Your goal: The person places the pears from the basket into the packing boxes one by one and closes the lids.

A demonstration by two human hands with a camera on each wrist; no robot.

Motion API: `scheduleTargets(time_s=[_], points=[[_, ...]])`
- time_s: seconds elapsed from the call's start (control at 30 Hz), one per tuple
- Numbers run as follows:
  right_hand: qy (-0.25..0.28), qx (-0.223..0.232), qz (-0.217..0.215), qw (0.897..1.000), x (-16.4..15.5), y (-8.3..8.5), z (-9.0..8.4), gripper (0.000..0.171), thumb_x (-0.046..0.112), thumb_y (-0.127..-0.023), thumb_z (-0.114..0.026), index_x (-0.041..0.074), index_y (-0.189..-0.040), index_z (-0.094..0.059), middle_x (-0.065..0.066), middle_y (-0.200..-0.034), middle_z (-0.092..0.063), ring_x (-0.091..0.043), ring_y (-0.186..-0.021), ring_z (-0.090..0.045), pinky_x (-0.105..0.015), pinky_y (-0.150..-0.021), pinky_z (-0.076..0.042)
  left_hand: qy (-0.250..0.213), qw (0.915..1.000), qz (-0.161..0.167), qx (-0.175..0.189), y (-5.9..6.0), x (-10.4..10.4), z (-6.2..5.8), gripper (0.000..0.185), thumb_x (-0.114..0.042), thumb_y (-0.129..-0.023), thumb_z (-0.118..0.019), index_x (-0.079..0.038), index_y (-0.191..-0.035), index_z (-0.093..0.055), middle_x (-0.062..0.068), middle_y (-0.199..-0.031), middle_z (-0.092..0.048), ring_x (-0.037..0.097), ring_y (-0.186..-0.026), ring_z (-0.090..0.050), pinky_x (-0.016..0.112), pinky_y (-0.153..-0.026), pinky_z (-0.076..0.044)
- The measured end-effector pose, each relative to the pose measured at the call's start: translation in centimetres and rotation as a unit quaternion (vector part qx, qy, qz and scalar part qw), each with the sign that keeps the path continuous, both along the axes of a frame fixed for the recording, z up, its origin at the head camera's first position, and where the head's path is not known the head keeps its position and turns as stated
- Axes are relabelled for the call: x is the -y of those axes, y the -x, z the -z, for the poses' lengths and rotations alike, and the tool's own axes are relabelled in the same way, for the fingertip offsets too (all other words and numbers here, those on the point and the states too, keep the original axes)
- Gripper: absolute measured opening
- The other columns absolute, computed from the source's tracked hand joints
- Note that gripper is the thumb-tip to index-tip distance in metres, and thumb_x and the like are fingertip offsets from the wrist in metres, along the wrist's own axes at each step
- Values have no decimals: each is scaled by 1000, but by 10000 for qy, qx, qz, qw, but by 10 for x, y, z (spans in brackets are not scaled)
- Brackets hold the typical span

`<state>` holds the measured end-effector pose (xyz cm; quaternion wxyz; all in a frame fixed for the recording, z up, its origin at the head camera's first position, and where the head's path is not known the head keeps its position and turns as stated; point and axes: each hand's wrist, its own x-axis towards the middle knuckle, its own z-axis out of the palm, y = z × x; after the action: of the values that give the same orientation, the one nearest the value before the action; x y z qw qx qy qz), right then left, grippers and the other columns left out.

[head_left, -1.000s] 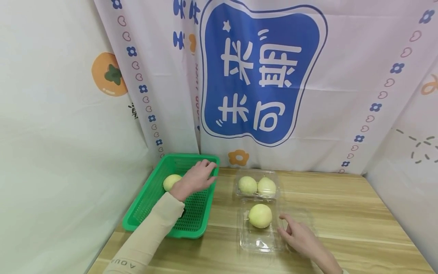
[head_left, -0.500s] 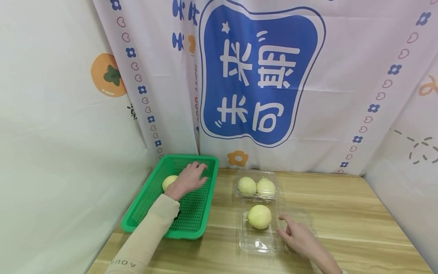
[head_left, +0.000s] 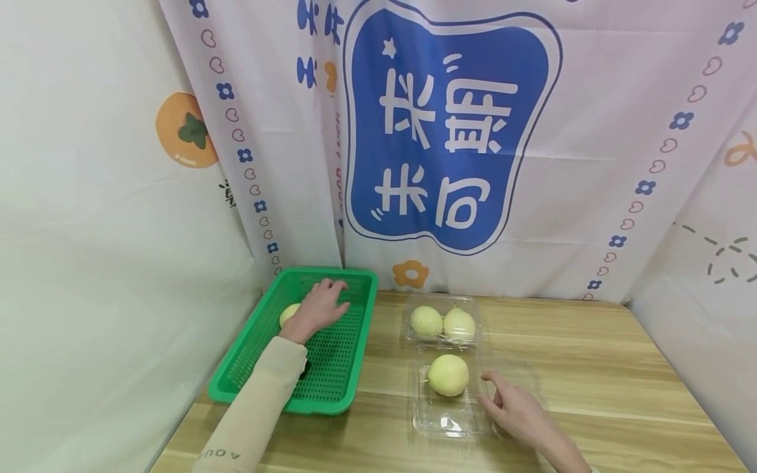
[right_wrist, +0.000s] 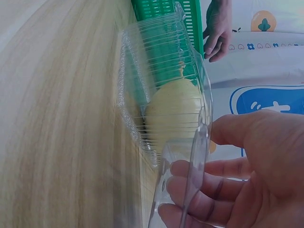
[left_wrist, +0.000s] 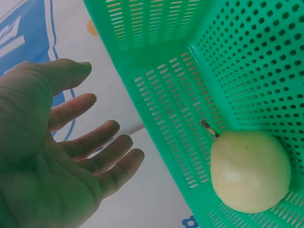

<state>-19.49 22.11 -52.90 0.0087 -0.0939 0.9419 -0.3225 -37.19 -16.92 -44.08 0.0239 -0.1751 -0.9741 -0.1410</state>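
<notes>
- Left hand [head_left: 316,309] hovers over green perforated plastic basket [head_left: 266,378], grip spread, holding nothing.
- One pale yellow-green pear [left_wrist: 249,171] lies in that basket.
- Right hand [head_left: 520,414], grip relaxed, fingers touch the clear plastic clamshell box [head_left: 449,424] on the wooden table [head_left: 591,368].
- Three pears remain in the box: one near [head_left: 448,375], two at the back [head_left: 442,323].
- Judged: one moved, three left.
</notes>
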Motion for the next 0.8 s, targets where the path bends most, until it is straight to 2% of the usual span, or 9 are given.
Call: scheduleTargets(time_s=[0.17,0.43,0.8], points=[[6,39,28,10000,0,1,2,49,29,-93,-65,4,-134,-52,13,-62,-53,-3,-49,-45,-21,-47,-41,-254,9995,-181,106,4,6,3,46,-28,-99,-56,-8,-139,-48,24,-141,-45,42,-129,-44,57,-105,-40],[21,72,19,10000,-1,2,0,50,29,-94,-64,4,-134,-51,12,-62,-53,-3,-49,-45,-21,-47,-41,-395,9985,-348,118,13,18,10,47,-28,-99,-56,-7,-139,-48,26,-141,-43,44,-130,-42,59,-103,-41],[-7,50,36,10000,-2,2,2,48,29,-94,-64,4,-134,-52,13,-61,-53,-3,-48,-45,-21,-46,-40,-489,9974,-420,327,15,25,21,48,-28,-99,-53,-4,-140,-46,29,-144,-40,45,-132,-40,58,-104,-40]])
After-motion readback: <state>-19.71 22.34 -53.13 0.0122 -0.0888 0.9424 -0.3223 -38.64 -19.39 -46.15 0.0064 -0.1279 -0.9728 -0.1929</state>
